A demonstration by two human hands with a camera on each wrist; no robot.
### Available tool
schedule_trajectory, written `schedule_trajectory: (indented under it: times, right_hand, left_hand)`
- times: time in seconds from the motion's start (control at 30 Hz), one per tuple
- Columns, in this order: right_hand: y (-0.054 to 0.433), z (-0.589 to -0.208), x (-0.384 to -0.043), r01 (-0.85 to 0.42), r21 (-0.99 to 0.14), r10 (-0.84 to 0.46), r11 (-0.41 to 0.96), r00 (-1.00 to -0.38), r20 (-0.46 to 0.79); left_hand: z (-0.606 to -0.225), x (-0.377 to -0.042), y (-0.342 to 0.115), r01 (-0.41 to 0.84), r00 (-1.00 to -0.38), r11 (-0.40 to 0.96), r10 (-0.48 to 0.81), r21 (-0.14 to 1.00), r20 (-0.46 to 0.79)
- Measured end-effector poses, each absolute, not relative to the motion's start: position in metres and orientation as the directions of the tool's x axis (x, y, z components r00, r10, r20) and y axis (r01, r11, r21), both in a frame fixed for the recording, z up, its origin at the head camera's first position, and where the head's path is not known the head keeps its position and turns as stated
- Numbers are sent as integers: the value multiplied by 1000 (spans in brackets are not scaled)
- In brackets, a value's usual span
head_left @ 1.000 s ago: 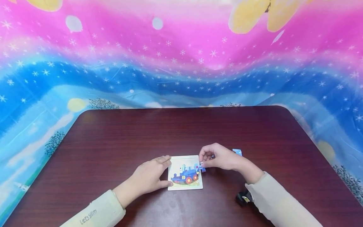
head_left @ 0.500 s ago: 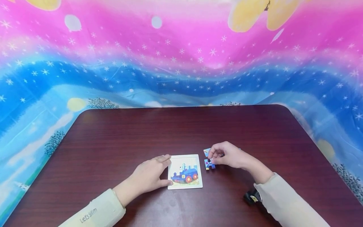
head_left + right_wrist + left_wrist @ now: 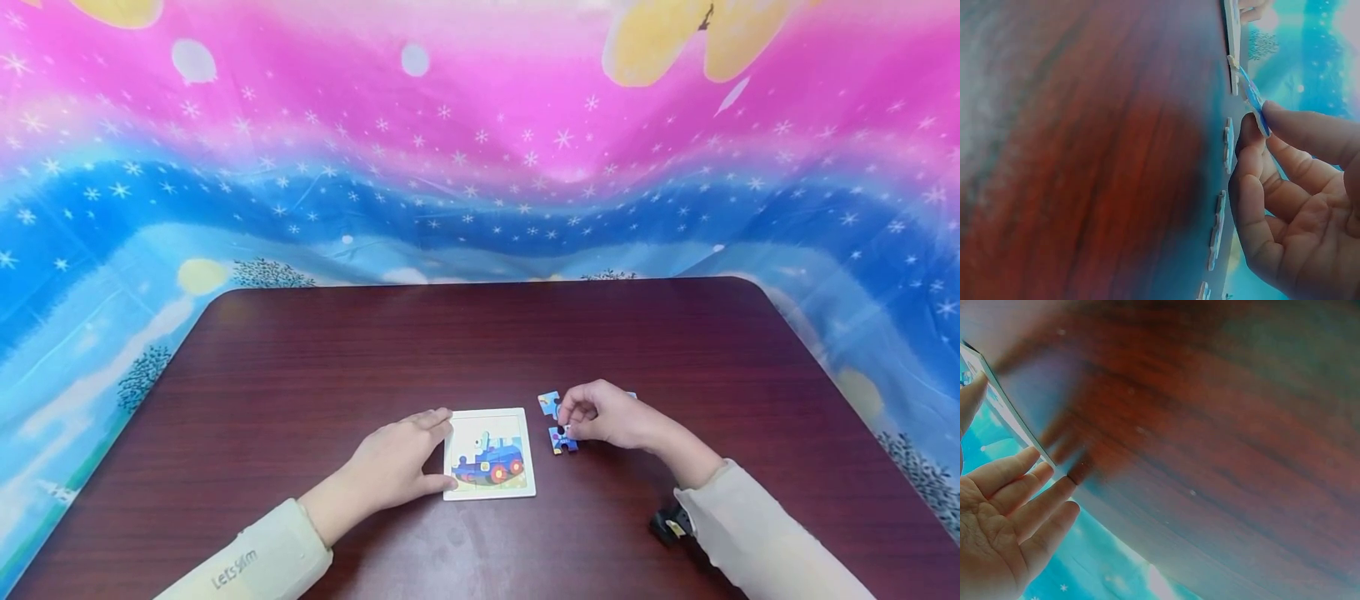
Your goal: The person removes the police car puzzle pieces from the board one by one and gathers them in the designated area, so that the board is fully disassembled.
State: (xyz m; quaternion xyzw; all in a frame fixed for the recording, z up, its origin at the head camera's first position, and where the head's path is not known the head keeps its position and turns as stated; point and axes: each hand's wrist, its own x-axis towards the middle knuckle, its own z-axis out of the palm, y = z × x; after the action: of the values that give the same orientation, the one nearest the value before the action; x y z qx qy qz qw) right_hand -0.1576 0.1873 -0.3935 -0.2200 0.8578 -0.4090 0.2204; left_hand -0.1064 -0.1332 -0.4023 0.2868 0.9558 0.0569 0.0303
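A square white-rimmed puzzle tray [image 3: 530, 477] lies on the table, with joined pieces inside making up a blue train with red wheels. At its left edge rests my left hand [image 3: 397, 458], thumb low and fingers extended along the far corner. The left wrist view shows those fingers nearly straight beside the rim. Just right of the tray, my right hand [image 3: 607, 414] pinches a blue jigsaw piece [image 3: 562, 443] between thumb and fingertips. Seen from the right wrist, this jigsaw piece [image 3: 1256, 103] is tilted above the tabletop.
Another jigsaw piece [image 3: 548, 403] lies beyond the held one, partly behind my right fingers. Several loose pieces [image 3: 1217, 230] lie flat in the right wrist view. A small black object [image 3: 667, 527] shows at the right cuff. A printed cloth [image 3: 480, 150] hangs behind the table.
My right hand has carried the jigsaw piece from the tray's right edge out to the right, uncovering the loose piece beyond. The left hand and tray have stayed in place.
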Motion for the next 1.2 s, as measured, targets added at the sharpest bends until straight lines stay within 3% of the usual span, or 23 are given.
schedule_trajectory:
  times: [0.63, 1.2]
  right_hand:
    - [198, -396, -164, -250, -750, -555, 612, -812, -182]
    - [132, -396, -164, -417, -731, -704, 541, -700, -122]
  left_hand:
    - [-404, -107, -135, 547, -832, 830, 553, 115, -38]
    - [-405, -108, -134, 543, -835, 830, 550, 126, -30]
